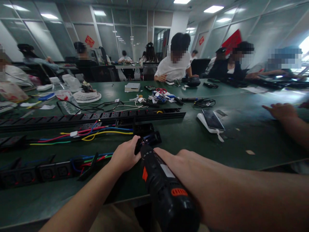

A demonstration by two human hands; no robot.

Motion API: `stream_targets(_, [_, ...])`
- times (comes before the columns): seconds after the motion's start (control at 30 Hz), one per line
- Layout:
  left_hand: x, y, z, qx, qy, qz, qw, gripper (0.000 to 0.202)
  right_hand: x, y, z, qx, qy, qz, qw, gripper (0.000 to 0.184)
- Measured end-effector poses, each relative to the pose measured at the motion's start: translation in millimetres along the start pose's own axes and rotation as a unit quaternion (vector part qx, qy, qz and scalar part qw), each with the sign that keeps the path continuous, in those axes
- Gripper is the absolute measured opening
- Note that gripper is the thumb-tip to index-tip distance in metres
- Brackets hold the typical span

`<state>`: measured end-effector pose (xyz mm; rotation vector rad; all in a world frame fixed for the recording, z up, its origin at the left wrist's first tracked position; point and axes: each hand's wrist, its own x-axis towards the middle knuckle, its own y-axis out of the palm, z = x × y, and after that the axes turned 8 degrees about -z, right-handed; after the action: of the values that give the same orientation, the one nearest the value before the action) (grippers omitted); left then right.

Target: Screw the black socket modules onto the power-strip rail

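Observation:
My right hand [183,167] is wrapped round a black cordless drill [166,190] with orange switches. Its front end points away from me, at a small black part [154,138] on the table. That part is gripped by my left hand [126,153], whose thumb and fingers are closed on its near left side; the drill's tip meets it there. Which kind of part it is, I cannot make out. Just beyond lies an open black housing [143,128]. Left of my hand is a row of black socket modules [48,170] with blue, green and red wires.
A long black power strip [96,117] crosses the table's left half, with loose coloured wires [106,132] before it. A phone [212,120] rests on a white object at right. Farther back are a plastic bottle [66,100], a white fan grille [87,96], red-handled scissors [161,91] and several seated people.

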<state>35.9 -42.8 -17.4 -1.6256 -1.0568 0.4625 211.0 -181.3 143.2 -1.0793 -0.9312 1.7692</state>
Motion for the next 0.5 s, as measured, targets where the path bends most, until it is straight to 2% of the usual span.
stream_targets(0.33, [0.7, 1.1, 0.7, 0.001, -0.005, 0.007, 1.0, 0.049, 0.9, 0.3, -0.2, -0.012, -0.002, 0.004, 1.0, 0.063])
stream_targets(0.5, [0.2, 0.3, 0.5, -0.007, -0.002, 0.001, 1.0, 0.045, 0.8, 0.2, -0.6, -0.011, 0.0, 0.005, 1.0, 0.064])
